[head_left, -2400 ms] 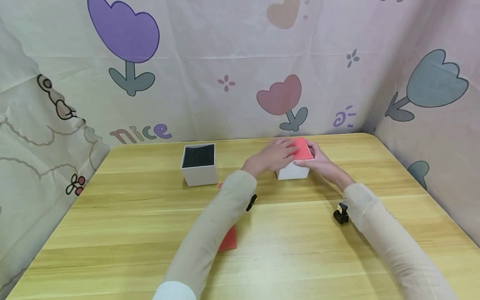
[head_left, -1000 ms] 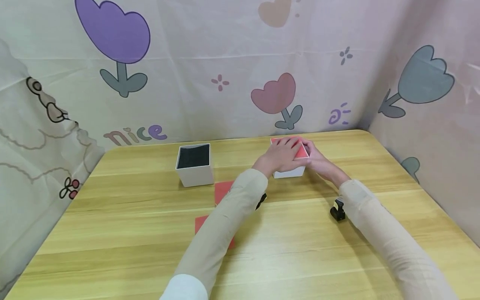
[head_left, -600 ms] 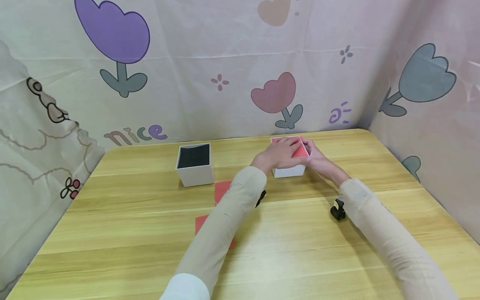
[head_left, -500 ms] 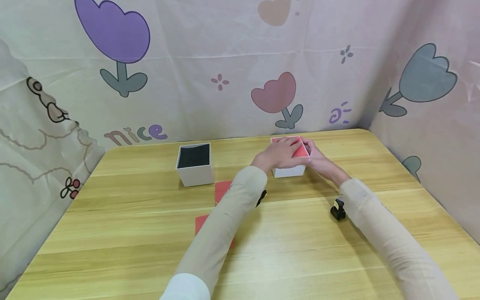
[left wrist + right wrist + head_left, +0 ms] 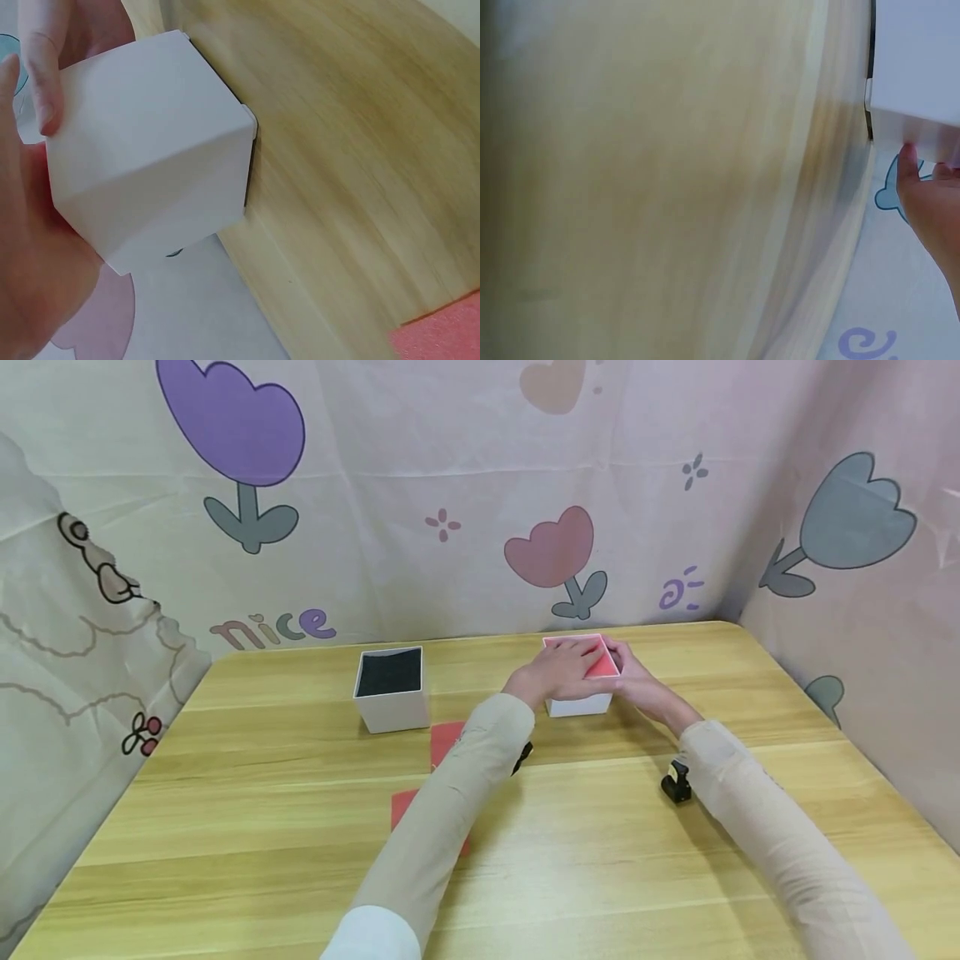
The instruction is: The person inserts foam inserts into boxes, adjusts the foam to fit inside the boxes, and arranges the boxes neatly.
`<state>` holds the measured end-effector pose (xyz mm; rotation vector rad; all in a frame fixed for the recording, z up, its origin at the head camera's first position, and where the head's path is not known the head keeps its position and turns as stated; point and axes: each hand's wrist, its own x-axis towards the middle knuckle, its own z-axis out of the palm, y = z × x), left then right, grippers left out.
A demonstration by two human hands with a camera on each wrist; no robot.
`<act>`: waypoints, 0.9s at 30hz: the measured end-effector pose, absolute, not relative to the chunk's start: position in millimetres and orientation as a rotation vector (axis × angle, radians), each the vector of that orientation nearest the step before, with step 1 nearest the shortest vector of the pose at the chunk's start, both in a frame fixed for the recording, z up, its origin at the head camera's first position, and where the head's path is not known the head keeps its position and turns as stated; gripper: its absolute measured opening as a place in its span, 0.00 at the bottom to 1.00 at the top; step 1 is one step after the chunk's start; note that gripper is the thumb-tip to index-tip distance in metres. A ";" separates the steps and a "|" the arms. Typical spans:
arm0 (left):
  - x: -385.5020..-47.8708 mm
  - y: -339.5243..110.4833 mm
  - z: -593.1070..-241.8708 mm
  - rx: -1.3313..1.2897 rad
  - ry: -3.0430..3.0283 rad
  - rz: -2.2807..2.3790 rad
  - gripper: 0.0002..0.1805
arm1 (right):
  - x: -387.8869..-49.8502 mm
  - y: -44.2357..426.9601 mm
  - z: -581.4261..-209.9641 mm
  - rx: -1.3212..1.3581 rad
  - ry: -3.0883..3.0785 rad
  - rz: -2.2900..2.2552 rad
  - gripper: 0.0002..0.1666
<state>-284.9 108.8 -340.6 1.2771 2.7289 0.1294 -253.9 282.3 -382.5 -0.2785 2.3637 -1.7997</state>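
Observation:
In the head view, my left hand (image 5: 558,672) lies flat across the top of a white square box (image 5: 581,705). It presses on a red felt-like square (image 5: 602,668) just inside the rim, fingers spread. My right hand (image 5: 641,685) holds the box from its right side; the left hand hides part of its grip. From the left wrist, the box (image 5: 150,135) shows two plain white sides, with the right hand's thumb (image 5: 46,109) against one. The right wrist view catches only a corner of the box (image 5: 915,67) and the right hand (image 5: 930,210) on its side.
A second white box (image 5: 393,712) with a black lining (image 5: 388,672) stands to the left. Two red sheets (image 5: 446,739) lie on the wooden table, partly under my left forearm (image 5: 427,810). A patterned cloth (image 5: 390,568) hangs behind the table's back edge.
The red square, which sat on top of the box 2.4 s ago, is now down inside the rim. My left hand has shifted from its edge to lie over it. Little has moved since.

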 end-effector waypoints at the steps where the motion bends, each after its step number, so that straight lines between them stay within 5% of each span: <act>1: -285.2 106.7 -341.4 1.282 2.721 0.146 0.40 | -253.9 281.7 -383.4 -0.270 2.364 -1.792 0.50; 16: -277.6 44.5 -343.5 1.373 2.698 0.292 0.31 | -254.5 278.8 -382.6 -0.193 2.395 -1.755 0.55; 27: -270.7 38.1 -348.0 1.415 2.703 0.336 0.30 | -254.2 280.1 -384.1 -0.184 2.388 -1.774 0.54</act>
